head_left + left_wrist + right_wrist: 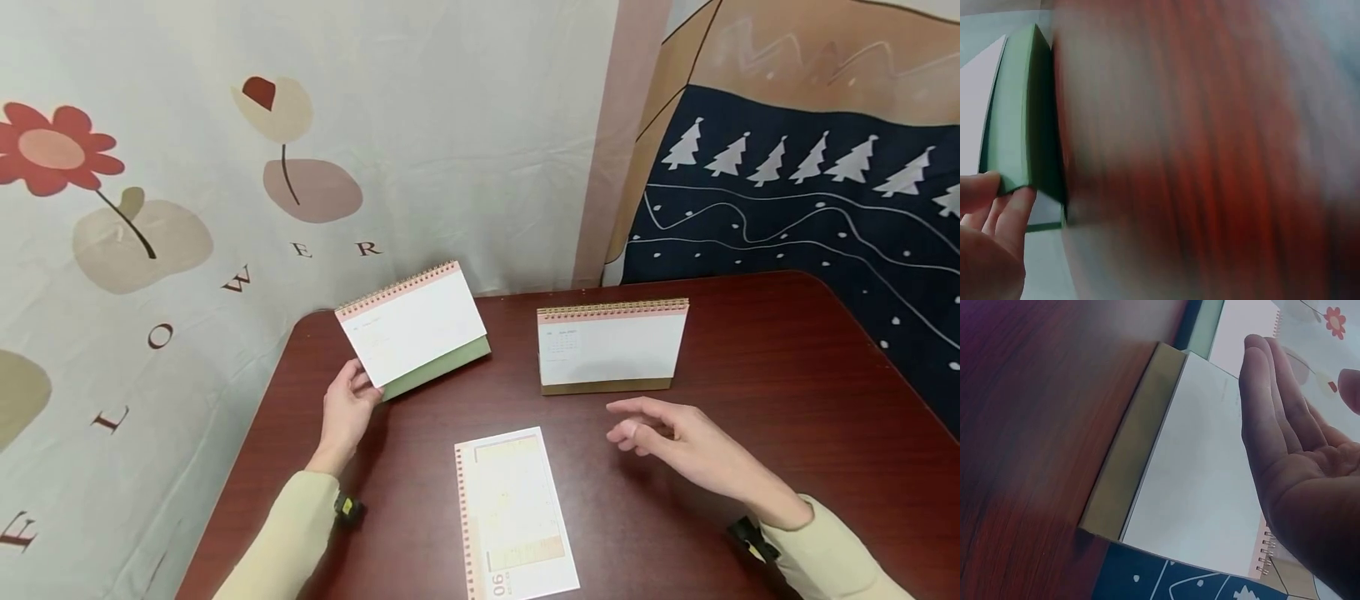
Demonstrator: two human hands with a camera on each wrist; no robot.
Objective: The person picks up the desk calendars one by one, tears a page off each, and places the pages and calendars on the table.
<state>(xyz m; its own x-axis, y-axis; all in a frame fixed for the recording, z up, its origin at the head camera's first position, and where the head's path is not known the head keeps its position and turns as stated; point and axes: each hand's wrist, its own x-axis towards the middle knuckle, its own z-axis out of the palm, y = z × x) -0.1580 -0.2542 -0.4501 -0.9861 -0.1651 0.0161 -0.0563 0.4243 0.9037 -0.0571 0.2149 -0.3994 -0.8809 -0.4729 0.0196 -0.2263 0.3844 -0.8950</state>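
Observation:
My left hand [348, 412] pinches the near left corner of a desk calendar with a green base [442, 367]. Tilted pages with a pink band hang from its top spiral. In the left wrist view, the thumb and fingers grip the end of the green base [1013, 119]. A second desk calendar [611, 346], on an olive-brown base, stands to the right. My right hand [693, 443] hovers in front of it, fingers extended and holding nothing. Between the hands, nearer me, a spiral-edged calendar page [517, 512] marked 06 lies flat.
The dark red-brown table [795, 367] has its back edge against a pale cloth [480, 150] printed with flowers. A navy cloth [787, 200] with white trees hangs behind the right side. Black wrist straps show on both sleeves.

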